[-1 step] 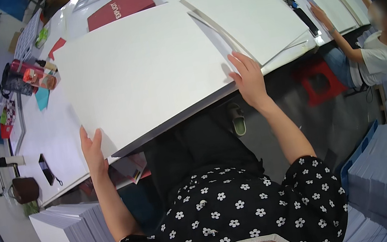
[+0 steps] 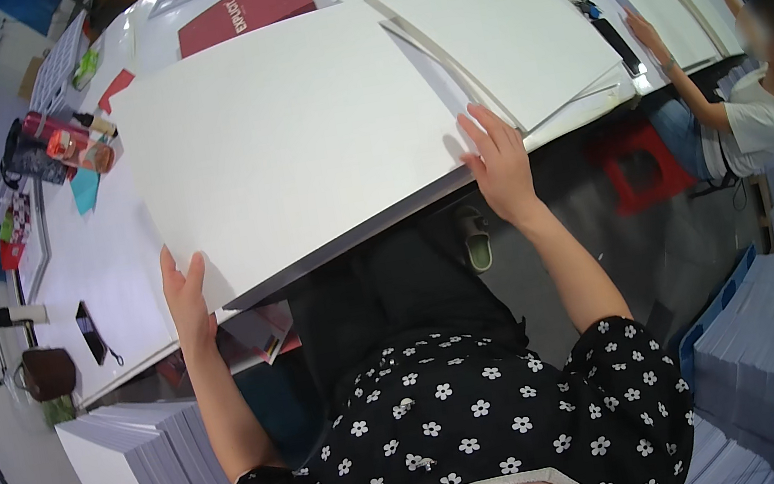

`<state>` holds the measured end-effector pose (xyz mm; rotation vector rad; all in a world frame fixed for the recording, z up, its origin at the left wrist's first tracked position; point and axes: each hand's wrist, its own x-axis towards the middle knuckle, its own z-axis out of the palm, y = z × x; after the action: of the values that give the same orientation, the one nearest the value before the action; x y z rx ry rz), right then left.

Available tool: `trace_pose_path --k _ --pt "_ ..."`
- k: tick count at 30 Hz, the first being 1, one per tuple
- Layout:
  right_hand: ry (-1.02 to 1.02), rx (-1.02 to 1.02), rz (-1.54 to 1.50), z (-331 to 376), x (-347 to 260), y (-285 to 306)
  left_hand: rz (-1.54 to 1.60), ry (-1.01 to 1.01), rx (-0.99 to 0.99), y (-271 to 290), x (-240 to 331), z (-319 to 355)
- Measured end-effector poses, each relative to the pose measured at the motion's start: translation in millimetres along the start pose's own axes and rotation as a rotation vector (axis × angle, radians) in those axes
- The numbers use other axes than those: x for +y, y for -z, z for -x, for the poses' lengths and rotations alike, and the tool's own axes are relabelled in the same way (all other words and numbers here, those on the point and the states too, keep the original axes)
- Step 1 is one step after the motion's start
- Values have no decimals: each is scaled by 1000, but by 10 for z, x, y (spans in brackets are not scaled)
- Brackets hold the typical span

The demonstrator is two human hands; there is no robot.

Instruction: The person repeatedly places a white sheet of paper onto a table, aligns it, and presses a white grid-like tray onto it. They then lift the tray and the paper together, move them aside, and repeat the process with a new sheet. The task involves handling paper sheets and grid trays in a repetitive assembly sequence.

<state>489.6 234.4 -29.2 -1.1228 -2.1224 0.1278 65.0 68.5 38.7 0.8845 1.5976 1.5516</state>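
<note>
A stack of large white sheets lies in front of me, its near edge overhanging the table edge. My left hand is at the near left corner, fingers stretched along the side and thumb apart over the top. At the near right edge is my right hand, open, its fingers spread and touching the side of the sheets. To the right lies a second white sheet pile, with a narrow pale strip along its left edge. The undersides of both piles are hidden.
A dark red box lies beyond the sheets. Bottles and a phone are on the left. At right, a person handles other sheets near a red stool. Paper stacks stand below the table.
</note>
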Motion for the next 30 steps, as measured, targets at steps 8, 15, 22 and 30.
trace_pose_path --k 8,15,22,30 --pt "265 -258 149 287 -426 9 -32 11 14 47 -50 21" --pt "268 -237 149 296 -432 -17 -38 34 24 9 -53 27" --pt "269 -217 183 264 -548 -26 -93 8 24 62 -148 16" --pt "338 -271 32 269 -1049 -295 -163 -10 44 31 -148 3"
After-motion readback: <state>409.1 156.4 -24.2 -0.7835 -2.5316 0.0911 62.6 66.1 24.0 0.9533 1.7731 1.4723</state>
